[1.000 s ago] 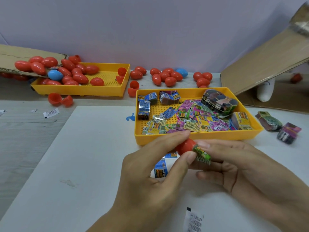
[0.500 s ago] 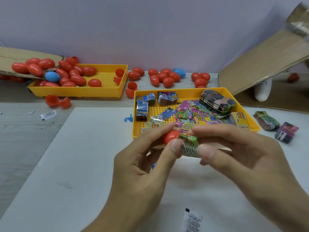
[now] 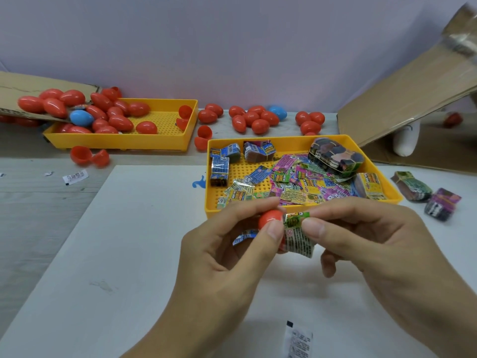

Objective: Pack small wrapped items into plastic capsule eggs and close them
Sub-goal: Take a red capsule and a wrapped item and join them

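- A pale wall is seen behind a grey worktop (image 3: 31,202) on which a white board (image 3: 144,228) is laid.
- At the back left a far tray (image 3: 121,144) is filled with closed red eggs (image 3: 121,122), one blue; loose halves (image 3: 89,156) are left before it.
- The near tray (image 3: 302,140) is heaped with small printed packets (image 3: 291,186).
- Just in front of that tray, above the board, a red half (image 3: 269,219) is pinched between thumb and forefinger of the left hand (image 3: 222,264); a blue packet (image 3: 245,235) is also tucked under its fingers.
- A green packet (image 3: 296,233) is pinched by the right hand (image 3: 374,244) and held against the half's open mouth; how far it is in cannot be told.
- The half is judged light, stiff and glossy, so likely slippery; a grip near the rim, without squeezing it out of round, is advised.
- The packet is judged thin, soft and springy; it is probably best folded or rolled, and pushed in by its trailing edge.
- A mating half will then be needed for closing.
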### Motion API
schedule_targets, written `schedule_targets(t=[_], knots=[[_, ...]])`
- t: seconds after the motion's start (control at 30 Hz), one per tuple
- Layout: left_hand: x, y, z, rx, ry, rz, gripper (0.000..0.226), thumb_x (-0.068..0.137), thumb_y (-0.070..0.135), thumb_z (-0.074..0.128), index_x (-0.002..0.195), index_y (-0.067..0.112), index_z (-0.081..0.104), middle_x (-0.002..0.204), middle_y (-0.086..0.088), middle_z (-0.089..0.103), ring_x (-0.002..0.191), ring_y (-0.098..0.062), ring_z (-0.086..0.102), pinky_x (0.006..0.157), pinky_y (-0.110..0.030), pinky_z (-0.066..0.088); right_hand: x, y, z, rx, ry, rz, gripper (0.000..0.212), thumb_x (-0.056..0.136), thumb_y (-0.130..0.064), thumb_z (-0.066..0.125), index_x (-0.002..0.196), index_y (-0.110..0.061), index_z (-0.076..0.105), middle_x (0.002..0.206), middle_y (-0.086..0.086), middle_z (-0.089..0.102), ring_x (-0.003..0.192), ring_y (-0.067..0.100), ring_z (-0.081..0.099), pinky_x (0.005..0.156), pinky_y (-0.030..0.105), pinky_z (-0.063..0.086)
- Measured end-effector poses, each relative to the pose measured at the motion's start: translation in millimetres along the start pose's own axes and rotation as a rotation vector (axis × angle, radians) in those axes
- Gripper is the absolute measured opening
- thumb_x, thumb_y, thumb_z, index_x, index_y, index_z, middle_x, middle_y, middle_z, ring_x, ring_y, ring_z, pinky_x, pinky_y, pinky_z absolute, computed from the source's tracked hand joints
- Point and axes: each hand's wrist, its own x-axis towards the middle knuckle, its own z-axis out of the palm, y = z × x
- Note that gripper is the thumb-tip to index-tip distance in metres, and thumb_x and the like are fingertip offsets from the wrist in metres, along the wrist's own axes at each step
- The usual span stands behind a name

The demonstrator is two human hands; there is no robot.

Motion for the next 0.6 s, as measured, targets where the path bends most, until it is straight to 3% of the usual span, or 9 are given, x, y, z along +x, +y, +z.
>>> schedule_targets(t=[0.1,0.23,0.37,0.6], knots=[[0,0,-1,0.010,-0.023,0.012,0.030,0.078,0.026,0.071,0.107,0.020,0.076,0.103,-0.006,0.074,0.096,-0.020,0.072,0.077,-0.021,0.057,0,0,-2,-0.014,-0.021,0.015,0.039,0.056,-0.051,0.087,0.079,-0.020,0.081,0.073,0.006,0.073,0.058,0.009,0.060,0.046,0.023,0.048],[2,-1,-1,0.003,-0.041,0.043,0.032,0.075,0.023,0.074,0.107,0.020,0.077,0.103,-0.009,0.069,0.098,-0.029,0.068,0.076,-0.022,0.056,0,0,-3,-0.024,-0.039,0.024,0.039,0.059,-0.052,0.085,0.081,-0.020,0.081,0.083,0.011,0.074,0.064,0.010,0.064,0.048,0.024,0.049],[2,-4,-1,-0.003,-0.028,0.070,0.036,0.077,0.019,0.073,0.113,0.018,0.075,0.105,-0.009,0.066,0.097,-0.026,0.069,0.077,-0.022,0.056,2,-5,-2,0.104,-0.088,0.259,0.058,0.060,-0.059,0.082,0.091,-0.009,0.080,0.090,0.016,0.074,0.078,0.021,0.069,0.047,0.029,0.051],[1,-1,0,0.164,-0.035,0.250,0.035,0.081,0.021,0.074,0.116,0.023,0.071,0.111,0.000,0.066,0.106,-0.032,0.066,0.087,-0.031,0.057,3,-10,-4,0.200,-0.123,0.551,0.049,0.057,-0.046,0.079,0.087,-0.008,0.079,0.090,0.022,0.074,0.076,0.031,0.075,0.044,0.026,0.053]])
